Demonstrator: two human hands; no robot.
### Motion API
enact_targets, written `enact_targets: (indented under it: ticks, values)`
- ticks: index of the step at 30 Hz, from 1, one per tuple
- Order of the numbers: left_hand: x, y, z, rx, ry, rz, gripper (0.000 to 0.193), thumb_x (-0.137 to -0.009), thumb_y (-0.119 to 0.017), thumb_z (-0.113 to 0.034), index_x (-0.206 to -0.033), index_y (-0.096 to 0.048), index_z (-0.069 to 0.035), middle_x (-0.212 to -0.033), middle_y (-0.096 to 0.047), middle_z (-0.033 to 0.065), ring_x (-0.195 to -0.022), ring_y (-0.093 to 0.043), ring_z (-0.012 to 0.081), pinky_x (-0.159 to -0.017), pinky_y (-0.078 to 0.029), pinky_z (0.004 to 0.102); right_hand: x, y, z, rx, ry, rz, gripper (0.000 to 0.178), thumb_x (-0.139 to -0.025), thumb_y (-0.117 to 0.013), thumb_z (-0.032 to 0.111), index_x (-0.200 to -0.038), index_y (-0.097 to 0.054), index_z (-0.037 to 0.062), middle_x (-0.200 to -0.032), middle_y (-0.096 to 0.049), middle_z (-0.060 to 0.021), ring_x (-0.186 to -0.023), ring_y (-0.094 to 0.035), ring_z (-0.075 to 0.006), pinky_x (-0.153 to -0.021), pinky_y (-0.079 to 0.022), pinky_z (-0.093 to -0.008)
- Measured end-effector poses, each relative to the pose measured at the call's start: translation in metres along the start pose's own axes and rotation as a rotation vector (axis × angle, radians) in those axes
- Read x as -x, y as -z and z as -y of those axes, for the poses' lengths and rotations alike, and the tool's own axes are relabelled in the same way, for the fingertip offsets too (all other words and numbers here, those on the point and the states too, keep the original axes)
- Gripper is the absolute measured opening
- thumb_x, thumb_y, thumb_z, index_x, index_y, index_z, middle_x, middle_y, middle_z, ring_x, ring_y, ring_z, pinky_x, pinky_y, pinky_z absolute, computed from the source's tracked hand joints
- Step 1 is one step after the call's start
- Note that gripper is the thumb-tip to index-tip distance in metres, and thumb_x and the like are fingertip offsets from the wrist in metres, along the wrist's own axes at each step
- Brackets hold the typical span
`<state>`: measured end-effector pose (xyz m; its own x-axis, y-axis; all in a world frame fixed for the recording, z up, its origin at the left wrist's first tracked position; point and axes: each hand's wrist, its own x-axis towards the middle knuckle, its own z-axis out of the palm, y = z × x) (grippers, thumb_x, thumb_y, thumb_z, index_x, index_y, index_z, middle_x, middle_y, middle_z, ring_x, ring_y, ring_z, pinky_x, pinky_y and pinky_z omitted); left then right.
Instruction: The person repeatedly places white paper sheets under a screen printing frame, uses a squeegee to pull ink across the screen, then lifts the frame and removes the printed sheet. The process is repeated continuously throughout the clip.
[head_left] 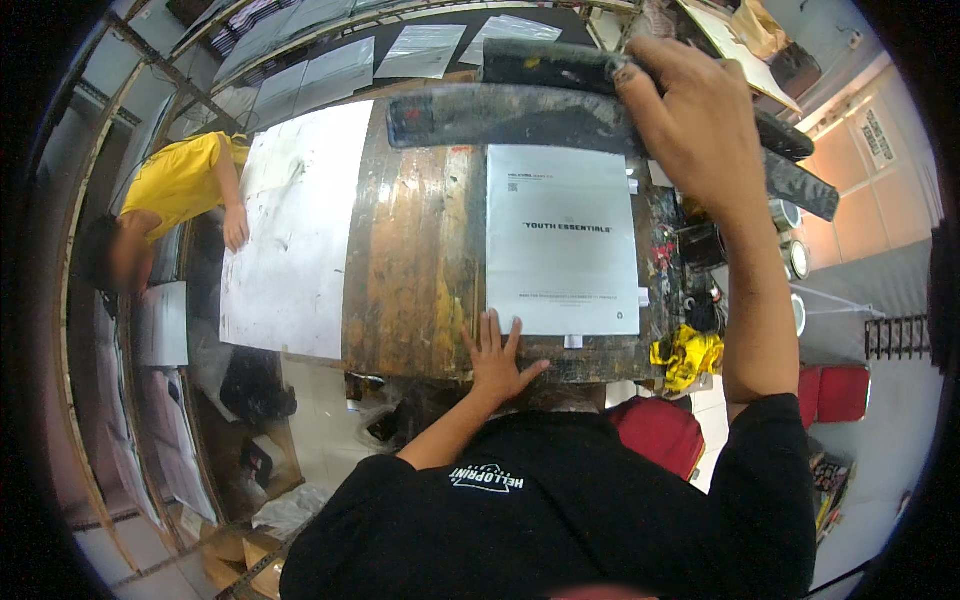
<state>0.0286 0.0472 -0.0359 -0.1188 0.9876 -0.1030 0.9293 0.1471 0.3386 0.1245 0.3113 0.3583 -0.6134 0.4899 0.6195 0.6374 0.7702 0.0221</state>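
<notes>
My left hand (pixel 497 362) lies flat at the near edge of the wooden table (pixel 405 240), fingers spread, the fingertips by the lower left corner of a white printed sheet (pixel 562 262). Dark lettering crosses the middle of that sheet. Above its far end, my raised right hand (pixel 695 130) is closed round a long, dark, ink-stained frame (pixel 510 115), seen nearly edge-on as two bars. The bars run on behind my right wrist to the right. My hand hides part of the frame.
A large white board (pixel 300 230) covers the table's left part; a co-worker in yellow (pixel 190 190) rests a hand on it. Clear-wrapped sheets (pixel 420 52) lie beyond. At right are a yellow crumpled cloth (pixel 688 358), cans (pixel 795 260) and a red chair (pixel 655 435).
</notes>
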Motion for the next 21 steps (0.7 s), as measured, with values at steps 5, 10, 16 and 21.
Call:
enact_targets:
  ticks: [5,10,16,21]
  values:
    - [-0.017,0.017,-0.011,-0.168,0.026,0.226,0.126,-0.079,-0.027,-0.095,-0.16,-0.02,0.0,-0.169,-0.01,0.0218,-0.157,0.006,0.0362,-0.111,0.018,0.0736,-0.04,0.011,-0.011,-0.119,-0.096,0.06,0.04,-0.098,-0.05,0.04,-0.11,-0.07,0.0074,-0.102,-0.069,-0.0219,-0.098,-0.065,-0.04,-0.089,-0.045,-0.0501]
    - [-0.067,0.106,-0.045,0.332,-0.249,-0.305,0.072,-0.084,-0.081,-0.034,-0.14,-0.053,0.003,-0.147,-0.053,0.0215,-0.134,-0.055,0.0329,-0.11,-0.041,0.0529,-0.079,0.023,-0.01,-0.123,0.007,-0.055,0.042,-0.089,-0.051,0.032,-0.07,-0.058,-0.0047,-0.067,-0.059,-0.0214,-0.066,-0.058,-0.038,-0.07,-0.045,-0.0468]
    - [-0.073,0.123,0.004,0.817,0.308,-0.634,0.046,-0.088,-0.067,-0.002,-0.133,-0.06,0.004,-0.116,-0.072,0.0171,-0.098,-0.071,0.0225,-0.085,-0.056,0.0361,-0.088,0.024,-0.017,-0.057,0.032,-0.094,0.044,-0.089,-0.051,0.034,-0.07,-0.06,-0.0047,-0.066,-0.059,-0.0213,-0.068,-0.058,-0.0389,-0.075,-0.047,-0.0466]
    - [-0.035,0.143,0.173,0.881,0.509,-0.486,0.074,-0.075,-0.056,0.011,-0.148,-0.043,0.003,-0.139,-0.054,0.017,-0.118,-0.061,0.0214,-0.09,-0.054,0.0308,-0.086,0.036,0.001,-0.106,-0.23,0.049,0.046,-0.088,-0.051,0.038,-0.072,-0.061,-0.004,-0.064,-0.059,-0.0215,-0.068,-0.06,-0.0374,-0.07,-0.048,-0.0461]
